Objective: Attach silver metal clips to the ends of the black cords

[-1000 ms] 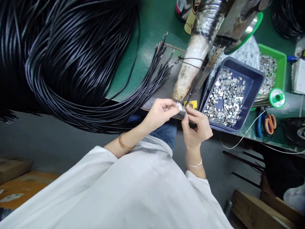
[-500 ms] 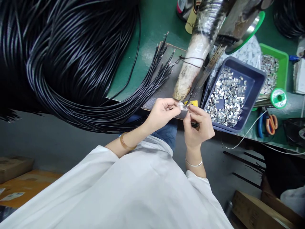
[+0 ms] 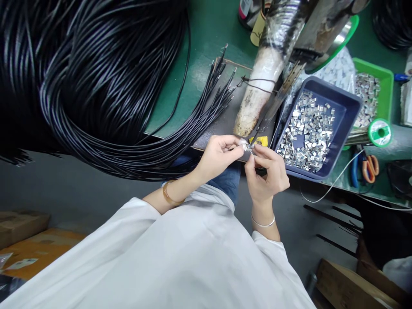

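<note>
My left hand [image 3: 220, 156] is closed in a pinch on a small silvery metal connector [image 3: 247, 146], with whitish material at its fingertips. My right hand [image 3: 269, 172] has thumb and forefinger bent toward the same piece from the right. A thin light strand shows by these fingertips, but I cannot make out what they pinch. Just above the hands, a thin dark rod [image 3: 255, 136] slants down near a yellow pad [image 3: 259, 140]. To the left, a bundle of black cables [image 3: 180, 141] lies with its stripped ends on a dark board [image 3: 222, 116].
A blue bin [image 3: 346, 111] of small metal connectors stands at right, a green bin [image 3: 384, 81] behind it. A white duct [image 3: 254, 98] hangs above the hands. A green spool [image 3: 380, 132] and orange-handled pliers [image 3: 370, 167] lie farther right. A big black cable heap [image 3: 106, 64] fills the left.
My right hand has shifted slightly left, its thumb closer to the metal piece. My left hand stays nearly in place. The view has drifted a little.
</note>
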A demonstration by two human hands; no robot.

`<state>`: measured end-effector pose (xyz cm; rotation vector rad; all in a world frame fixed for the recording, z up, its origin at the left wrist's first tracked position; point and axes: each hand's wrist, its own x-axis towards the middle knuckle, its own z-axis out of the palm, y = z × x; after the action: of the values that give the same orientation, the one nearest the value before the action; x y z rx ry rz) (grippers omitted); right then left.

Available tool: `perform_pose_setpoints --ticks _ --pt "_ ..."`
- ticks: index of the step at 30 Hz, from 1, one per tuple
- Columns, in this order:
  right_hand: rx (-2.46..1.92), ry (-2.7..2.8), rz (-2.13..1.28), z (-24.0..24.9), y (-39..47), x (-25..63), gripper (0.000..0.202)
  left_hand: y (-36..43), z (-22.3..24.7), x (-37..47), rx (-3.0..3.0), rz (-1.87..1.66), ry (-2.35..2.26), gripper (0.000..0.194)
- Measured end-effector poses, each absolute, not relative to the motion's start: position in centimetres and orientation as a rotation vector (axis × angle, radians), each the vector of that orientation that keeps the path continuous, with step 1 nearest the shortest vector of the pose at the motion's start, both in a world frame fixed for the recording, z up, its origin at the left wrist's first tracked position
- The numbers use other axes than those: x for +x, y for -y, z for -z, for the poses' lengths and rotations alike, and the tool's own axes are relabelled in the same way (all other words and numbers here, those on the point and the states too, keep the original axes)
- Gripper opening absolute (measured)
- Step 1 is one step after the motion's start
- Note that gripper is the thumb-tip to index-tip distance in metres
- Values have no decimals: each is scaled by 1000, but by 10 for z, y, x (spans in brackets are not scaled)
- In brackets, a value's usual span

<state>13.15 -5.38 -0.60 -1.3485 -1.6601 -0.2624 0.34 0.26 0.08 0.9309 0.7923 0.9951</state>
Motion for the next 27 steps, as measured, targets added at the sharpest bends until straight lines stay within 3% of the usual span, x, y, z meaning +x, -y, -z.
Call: perform_pose_setpoints --ticks 27 --pt "-1366 1583 96 8 54 132 16 -5 -4 1 935 -988 -804 4"
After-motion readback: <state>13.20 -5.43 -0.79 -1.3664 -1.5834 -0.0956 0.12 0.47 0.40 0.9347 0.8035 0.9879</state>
